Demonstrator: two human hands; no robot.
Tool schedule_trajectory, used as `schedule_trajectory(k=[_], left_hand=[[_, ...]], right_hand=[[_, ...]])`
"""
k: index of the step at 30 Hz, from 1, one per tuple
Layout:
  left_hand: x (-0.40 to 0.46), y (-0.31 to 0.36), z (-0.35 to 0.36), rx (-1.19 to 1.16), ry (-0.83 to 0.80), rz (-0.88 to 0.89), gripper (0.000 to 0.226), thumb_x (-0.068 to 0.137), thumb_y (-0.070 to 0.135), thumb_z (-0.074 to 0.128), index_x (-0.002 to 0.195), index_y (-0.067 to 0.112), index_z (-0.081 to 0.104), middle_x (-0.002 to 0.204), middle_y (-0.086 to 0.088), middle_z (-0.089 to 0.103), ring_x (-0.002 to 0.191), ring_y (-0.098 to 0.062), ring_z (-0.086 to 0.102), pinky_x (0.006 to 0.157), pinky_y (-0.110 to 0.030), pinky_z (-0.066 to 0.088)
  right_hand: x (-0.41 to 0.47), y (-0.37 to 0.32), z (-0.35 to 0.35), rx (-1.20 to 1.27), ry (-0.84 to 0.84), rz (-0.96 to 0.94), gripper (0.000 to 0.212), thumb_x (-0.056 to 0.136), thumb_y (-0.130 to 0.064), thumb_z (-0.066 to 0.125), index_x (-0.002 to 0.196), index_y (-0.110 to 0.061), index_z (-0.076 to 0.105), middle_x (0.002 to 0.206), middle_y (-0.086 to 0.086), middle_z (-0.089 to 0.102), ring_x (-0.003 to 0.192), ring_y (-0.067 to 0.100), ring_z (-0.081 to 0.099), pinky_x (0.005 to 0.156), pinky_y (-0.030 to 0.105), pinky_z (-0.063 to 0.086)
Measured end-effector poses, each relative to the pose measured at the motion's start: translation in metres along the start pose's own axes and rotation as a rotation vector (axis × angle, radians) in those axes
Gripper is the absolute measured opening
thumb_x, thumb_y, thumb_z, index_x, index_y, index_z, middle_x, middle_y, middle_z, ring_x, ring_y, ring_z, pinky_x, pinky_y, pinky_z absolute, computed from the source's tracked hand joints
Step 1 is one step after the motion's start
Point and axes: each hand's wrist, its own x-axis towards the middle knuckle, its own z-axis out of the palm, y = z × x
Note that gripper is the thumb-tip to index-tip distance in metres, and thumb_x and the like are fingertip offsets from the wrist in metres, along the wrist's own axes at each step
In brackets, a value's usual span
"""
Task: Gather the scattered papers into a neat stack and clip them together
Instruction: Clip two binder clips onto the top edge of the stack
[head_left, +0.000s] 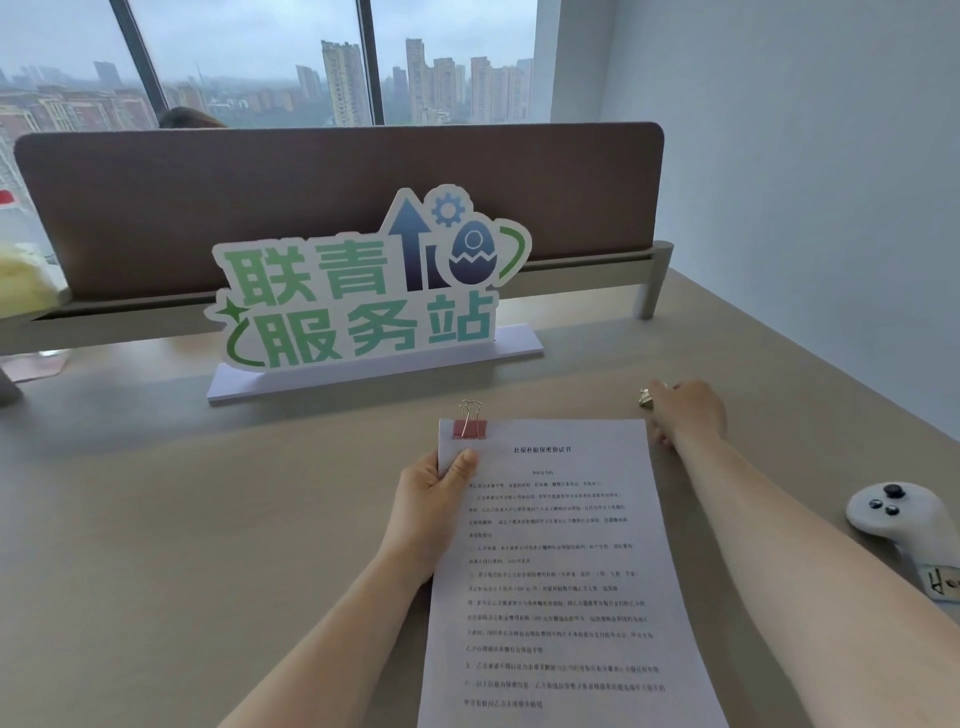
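While the paper stack (561, 571) lies on the table (208, 519) w/ printed text facing up, the left hand (434, 512) grips its upper-left edge, thumb on top of the sheet, fingers underneath. 1 pink binder clip (469, 427) is already clamped on the top edge near the left corner, wire handles standing up. Right hand (685, 410) is beyond the stack's top-right corner, fingers curled round a 2nd clip (647, 397), gold/metallic, pinched at the fingertips; can't tell its exact shape. Right forearm crosses just beside the stack's right edge. White controller (891, 514) sits on the table near the right edge, well apart from the stack. Green-lettered sign (363, 291) stands on a white base behind the papers, in front of a brown divider panel (311, 182). Windows w/ city towers behind.
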Motion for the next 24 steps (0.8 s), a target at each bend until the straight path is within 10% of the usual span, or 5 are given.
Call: schedule_trajectory(k=[8, 17, 24], left_hand=[[-0.001, 0.001, 0.0, 0.02, 0.001, 0.026, 0.014, 0.095, 0.018, 0.059, 0.093, 0.008, 0.069, 0.089, -0.016, 0.077, 0.079, -0.032, 0.074, 0.073, -0.044, 0.061], [-0.003, 0.002, 0.001, 0.038, -0.002, 0.017, 0.014, 0.095, 0.019, 0.059, 0.092, 0.011, 0.069, 0.088, -0.014, 0.077, 0.079, -0.031, 0.074, 0.072, -0.043, 0.061], [-0.005, 0.004, 0.001, 0.041, -0.009, 0.012, 0.015, 0.095, 0.021, 0.06, 0.093, 0.008, 0.069, 0.087, -0.014, 0.077, 0.079, -0.032, 0.074, 0.071, -0.043, 0.061]], right_hand=[[-0.002, -0.007, -0.002, -0.048, -0.021, 0.037, 0.037, 0.095, -0.027, 0.043, 0.118, -0.013, 0.068, 0.122, 0.015, 0.066, 0.113, 0.037, 0.061, 0.093, 0.039, 0.047], [-0.006, -0.012, -0.016, 0.077, -0.109, -0.004, 0.022, 0.091, -0.013, 0.039, 0.088, -0.011, 0.06, 0.082, 0.012, 0.067, 0.06, 0.032, 0.069, 0.066, 0.034, 0.05], [-0.027, -0.027, -0.042, 0.352, -0.229, -0.074, 0.013, 0.091, -0.002, 0.057, 0.083, -0.008, 0.066, 0.093, 0.014, 0.063, 0.078, 0.026, 0.065, 0.074, 0.039, 0.062]])
